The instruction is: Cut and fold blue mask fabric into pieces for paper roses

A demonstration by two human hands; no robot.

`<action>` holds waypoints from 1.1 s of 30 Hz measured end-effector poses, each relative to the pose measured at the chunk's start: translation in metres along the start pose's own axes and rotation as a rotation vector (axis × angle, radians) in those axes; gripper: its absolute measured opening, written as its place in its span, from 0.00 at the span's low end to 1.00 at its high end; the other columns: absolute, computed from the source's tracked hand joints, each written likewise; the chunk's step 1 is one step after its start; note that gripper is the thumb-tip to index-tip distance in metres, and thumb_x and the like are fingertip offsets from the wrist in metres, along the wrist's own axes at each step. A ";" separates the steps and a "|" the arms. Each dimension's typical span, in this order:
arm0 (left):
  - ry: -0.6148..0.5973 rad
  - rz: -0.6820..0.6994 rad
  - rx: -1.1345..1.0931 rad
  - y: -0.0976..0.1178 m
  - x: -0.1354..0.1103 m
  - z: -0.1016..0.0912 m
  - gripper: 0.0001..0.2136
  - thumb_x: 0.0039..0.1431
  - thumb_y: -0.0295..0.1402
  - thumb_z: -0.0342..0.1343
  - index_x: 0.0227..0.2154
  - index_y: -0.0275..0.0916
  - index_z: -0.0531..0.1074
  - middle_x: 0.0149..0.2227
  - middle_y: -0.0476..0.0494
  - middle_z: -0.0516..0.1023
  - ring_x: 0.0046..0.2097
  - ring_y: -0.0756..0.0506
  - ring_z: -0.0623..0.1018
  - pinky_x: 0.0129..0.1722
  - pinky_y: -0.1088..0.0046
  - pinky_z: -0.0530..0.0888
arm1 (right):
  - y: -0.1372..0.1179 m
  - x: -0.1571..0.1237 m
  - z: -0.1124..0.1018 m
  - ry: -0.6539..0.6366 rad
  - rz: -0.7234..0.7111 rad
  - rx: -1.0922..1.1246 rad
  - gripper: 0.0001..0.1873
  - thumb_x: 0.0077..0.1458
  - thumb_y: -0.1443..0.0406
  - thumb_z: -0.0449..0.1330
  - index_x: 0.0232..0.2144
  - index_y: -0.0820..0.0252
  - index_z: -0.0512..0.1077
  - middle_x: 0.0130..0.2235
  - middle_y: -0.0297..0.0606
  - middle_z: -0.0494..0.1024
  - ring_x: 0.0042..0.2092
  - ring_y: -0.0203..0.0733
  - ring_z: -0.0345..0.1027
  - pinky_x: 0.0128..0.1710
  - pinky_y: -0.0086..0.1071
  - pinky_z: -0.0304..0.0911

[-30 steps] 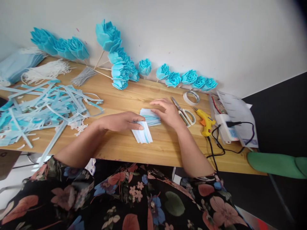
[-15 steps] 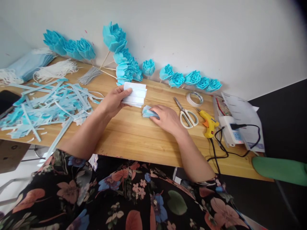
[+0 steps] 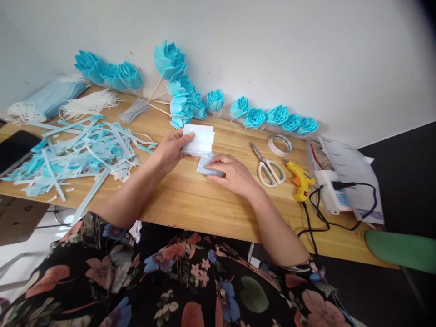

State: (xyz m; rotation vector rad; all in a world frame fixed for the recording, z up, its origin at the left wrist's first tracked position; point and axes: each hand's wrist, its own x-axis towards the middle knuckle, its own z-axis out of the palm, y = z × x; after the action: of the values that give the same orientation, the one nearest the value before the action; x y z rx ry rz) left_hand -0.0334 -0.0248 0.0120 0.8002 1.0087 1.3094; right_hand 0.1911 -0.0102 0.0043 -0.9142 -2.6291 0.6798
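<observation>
My left hand [image 3: 172, 151] is closed on a small stack of white pleated mask-fabric pieces [image 3: 200, 138], thumb on top and fingers underneath. Just below and to the right, on the wooden table, lie some pale blue mask-fabric pieces [image 3: 203, 164]. The fingers of my right hand [image 3: 233, 173] grip these at their right side, with part of the pieces hidden under the fingers. The two sets nearly meet, the white stack being held above the table. Scissors [image 3: 267, 165] with white handles rest to the right of my right hand.
Blue fabric flowers [image 3: 254, 118] stand along the wall. Cut strips [image 3: 88, 154], white ear loops [image 3: 89, 103], grey wires [image 3: 133, 111], a mask stack [image 3: 54, 97] and a phone [image 3: 18, 147] are at left. Tape [image 3: 279, 145], a yellow glue gun [image 3: 300, 179] and a power strip [image 3: 333, 193] are at right.
My right hand has drawn closer to the left hand, and the pale blue pieces now lie almost beneath the white stack, their edges looking flatter. The whole view has shifted slightly.
</observation>
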 end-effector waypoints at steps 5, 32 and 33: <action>-0.070 -0.017 0.028 -0.011 -0.005 0.010 0.14 0.55 0.37 0.65 0.38 0.30 0.76 0.31 0.40 0.81 0.27 0.49 0.77 0.21 0.77 0.75 | 0.007 0.003 0.000 0.288 0.242 0.467 0.24 0.66 0.47 0.49 0.38 0.57 0.76 0.37 0.40 0.81 0.36 0.41 0.74 0.37 0.35 0.66; 0.062 0.150 -0.020 -0.011 -0.003 0.007 0.16 0.55 0.39 0.65 0.41 0.34 0.75 0.37 0.43 0.82 0.34 0.47 0.80 0.29 0.76 0.77 | 0.019 0.008 0.004 0.600 0.443 0.745 0.22 0.51 0.51 0.62 0.44 0.57 0.74 0.27 0.31 0.74 0.27 0.37 0.66 0.25 0.30 0.61; 0.089 0.159 -0.034 -0.007 -0.002 0.006 0.15 0.55 0.39 0.64 0.41 0.35 0.75 0.38 0.43 0.82 0.35 0.48 0.80 0.29 0.76 0.77 | 0.021 0.009 0.004 0.606 0.443 0.765 0.24 0.51 0.52 0.63 0.47 0.56 0.73 0.28 0.31 0.75 0.27 0.37 0.67 0.24 0.30 0.61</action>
State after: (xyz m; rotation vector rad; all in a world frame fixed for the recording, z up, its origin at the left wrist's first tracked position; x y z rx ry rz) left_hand -0.0252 -0.0277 0.0077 0.8158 1.0063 1.5058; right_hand 0.1936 0.0084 -0.0088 -1.1924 -1.4598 1.1668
